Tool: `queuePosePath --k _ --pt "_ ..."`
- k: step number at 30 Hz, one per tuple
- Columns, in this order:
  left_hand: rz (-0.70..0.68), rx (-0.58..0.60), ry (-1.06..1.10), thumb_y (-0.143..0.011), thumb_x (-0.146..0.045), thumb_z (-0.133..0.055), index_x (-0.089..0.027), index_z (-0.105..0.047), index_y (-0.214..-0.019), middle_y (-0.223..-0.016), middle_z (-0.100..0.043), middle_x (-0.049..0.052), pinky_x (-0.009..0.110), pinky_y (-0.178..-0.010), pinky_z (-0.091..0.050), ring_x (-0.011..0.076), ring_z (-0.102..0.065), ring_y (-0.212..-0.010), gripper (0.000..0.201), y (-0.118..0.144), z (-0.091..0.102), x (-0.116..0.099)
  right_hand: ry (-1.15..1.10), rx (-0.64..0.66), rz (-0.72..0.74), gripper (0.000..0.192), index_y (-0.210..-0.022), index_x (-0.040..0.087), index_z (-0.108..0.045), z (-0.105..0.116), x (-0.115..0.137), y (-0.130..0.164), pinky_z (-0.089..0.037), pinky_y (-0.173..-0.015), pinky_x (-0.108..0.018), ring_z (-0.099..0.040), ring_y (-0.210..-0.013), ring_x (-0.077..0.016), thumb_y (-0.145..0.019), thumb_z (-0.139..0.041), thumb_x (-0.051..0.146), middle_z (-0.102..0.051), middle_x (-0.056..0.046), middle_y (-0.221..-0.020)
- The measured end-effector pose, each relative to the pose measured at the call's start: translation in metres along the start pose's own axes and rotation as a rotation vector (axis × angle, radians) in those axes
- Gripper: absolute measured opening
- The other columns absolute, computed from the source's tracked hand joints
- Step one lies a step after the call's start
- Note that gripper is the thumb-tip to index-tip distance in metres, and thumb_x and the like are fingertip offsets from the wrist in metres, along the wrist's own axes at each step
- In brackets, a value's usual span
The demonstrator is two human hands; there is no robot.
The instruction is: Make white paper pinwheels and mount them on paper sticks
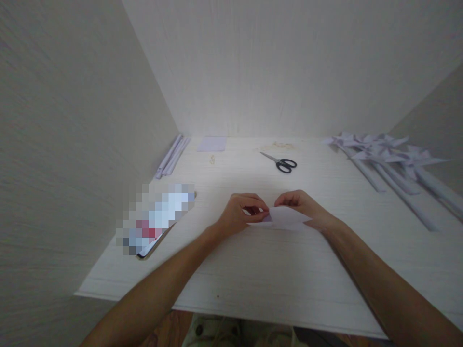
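Both my hands meet over a small folded sheet of pale lilac paper (285,218) near the middle of the white table (275,284). My left hand (240,213) pinches the paper's left corner between thumb and fingers. My right hand (304,205) holds the top and right side of the same sheet. The paper is lifted slightly off the table, folded into a flat triangular shape.
Black-handled scissors (281,163) lie beyond the hands. Several paper pinwheels on rolled sticks (390,161) lie at the right. Rolled paper sticks (172,155) rest along the left wall, a lilac paper square (211,143) at the back. A blurred flat object (155,218) lies at left.
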State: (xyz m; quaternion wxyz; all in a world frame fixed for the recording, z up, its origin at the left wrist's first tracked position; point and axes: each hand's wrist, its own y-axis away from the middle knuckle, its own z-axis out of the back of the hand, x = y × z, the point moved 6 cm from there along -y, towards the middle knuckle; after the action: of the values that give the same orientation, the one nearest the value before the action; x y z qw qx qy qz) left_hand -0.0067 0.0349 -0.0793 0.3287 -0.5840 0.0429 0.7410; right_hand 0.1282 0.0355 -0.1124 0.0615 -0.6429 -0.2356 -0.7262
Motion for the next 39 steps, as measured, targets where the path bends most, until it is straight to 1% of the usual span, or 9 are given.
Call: queuePosePath --k 5,13,16,19,25,28,31,35,39 --pt "0.036 0.023 0.045 -0.067 -0.022 -0.058 -0.011 -0.065 -0.072 -0.074 -0.062 0.006 0.018 -0.051 -0.044 0.0087 -0.056 -0.058 0.014 -0.001 -0.001 0.000 -0.127 -0.049 0.051 0.016 -0.064 0.015 -0.059 0.003 0.001 -0.001 -0.037 -0.043 -0.019 -0.052 -0.047 -0.0077 -0.058 -0.067 0.027 -0.059 0.001 -0.057" --pt "0.088 -0.031 0.033 -0.069 -0.024 -0.057 -0.010 -0.064 -0.069 -0.070 -0.062 0.006 0.018 -0.051 -0.042 0.0095 -0.055 -0.060 0.016 -0.004 0.002 0.001 -0.154 -0.064 0.049 0.017 -0.062 0.014 -0.059 0.004 0.004 0.001 -0.035 -0.041 -0.017 -0.049 -0.044 -0.0058 -0.057 -0.069 0.027 -0.058 0.002 -0.053" --pt "0.134 -0.065 0.054 -0.071 -0.026 -0.055 -0.011 -0.063 -0.068 -0.064 -0.060 0.003 0.017 -0.049 -0.041 0.0079 -0.053 -0.056 0.018 -0.004 0.004 0.004 -0.176 -0.073 0.045 0.018 -0.061 0.014 -0.059 0.003 0.004 0.001 -0.035 -0.040 -0.018 -0.050 -0.043 -0.0065 -0.056 -0.069 0.028 -0.058 0.002 -0.053" --pt "0.205 -0.139 0.104 -0.074 -0.028 -0.049 -0.011 -0.062 -0.067 -0.062 -0.059 0.002 0.016 -0.046 -0.042 0.0066 -0.052 -0.052 0.022 -0.004 0.008 0.009 -0.181 -0.129 0.074 0.018 -0.059 0.014 -0.059 0.004 0.007 0.002 -0.034 -0.039 -0.017 -0.050 -0.042 -0.0064 -0.054 -0.070 0.028 -0.058 0.002 -0.050" --pt "0.252 -0.340 0.220 -0.075 -0.032 -0.046 -0.011 -0.059 -0.072 -0.069 -0.059 0.003 0.017 -0.040 -0.042 0.0069 -0.053 -0.050 0.025 -0.003 0.021 0.020 -0.189 -0.369 0.266 0.010 -0.058 0.017 -0.062 0.017 0.019 0.006 -0.036 -0.042 -0.017 -0.050 -0.045 -0.0058 -0.053 -0.070 0.021 -0.060 0.003 -0.053" --pt "0.228 -0.400 0.248 -0.074 -0.031 -0.049 -0.012 -0.058 -0.079 -0.079 -0.058 0.005 0.017 -0.042 -0.044 0.0101 -0.056 -0.061 0.022 -0.003 0.025 0.022 -0.195 -0.463 0.384 0.009 -0.059 0.019 -0.063 0.022 0.024 0.010 -0.039 -0.046 -0.018 -0.052 -0.049 -0.0071 -0.054 -0.070 0.018 -0.062 0.002 -0.057" --pt "0.197 -0.448 0.282 -0.072 -0.029 -0.052 -0.013 -0.057 -0.088 -0.086 -0.058 0.006 0.018 -0.051 -0.048 0.0130 -0.056 -0.077 0.023 -0.004 0.028 0.023 -0.196 -0.490 0.467 0.009 -0.061 0.020 -0.063 0.023 0.027 0.013 -0.040 -0.049 -0.020 -0.053 -0.051 -0.0081 -0.056 -0.069 0.017 -0.062 0.002 -0.058" --pt "0.269 -0.433 0.492 -0.071 -0.030 -0.054 -0.015 -0.057 -0.091 -0.092 -0.058 0.006 0.023 -0.062 -0.049 0.0141 -0.056 -0.082 0.025 -0.005 0.023 0.031 -0.101 -0.516 0.546 0.010 -0.064 0.020 -0.063 0.022 0.032 0.017 -0.041 -0.050 -0.021 -0.053 -0.054 -0.0093 -0.058 -0.068 0.015 -0.061 0.002 -0.060" --pt "0.413 -0.308 0.750 -0.072 -0.035 -0.052 -0.014 -0.059 -0.087 -0.093 -0.059 0.008 0.029 -0.066 -0.049 0.0167 -0.056 -0.082 0.027 -0.004 0.008 0.037 0.130 -0.545 0.646 0.007 -0.066 0.019 -0.061 0.016 0.042 0.024 -0.043 -0.053 -0.023 -0.055 -0.059 -0.0113 -0.063 -0.065 0.014 -0.061 0.000 -0.065"
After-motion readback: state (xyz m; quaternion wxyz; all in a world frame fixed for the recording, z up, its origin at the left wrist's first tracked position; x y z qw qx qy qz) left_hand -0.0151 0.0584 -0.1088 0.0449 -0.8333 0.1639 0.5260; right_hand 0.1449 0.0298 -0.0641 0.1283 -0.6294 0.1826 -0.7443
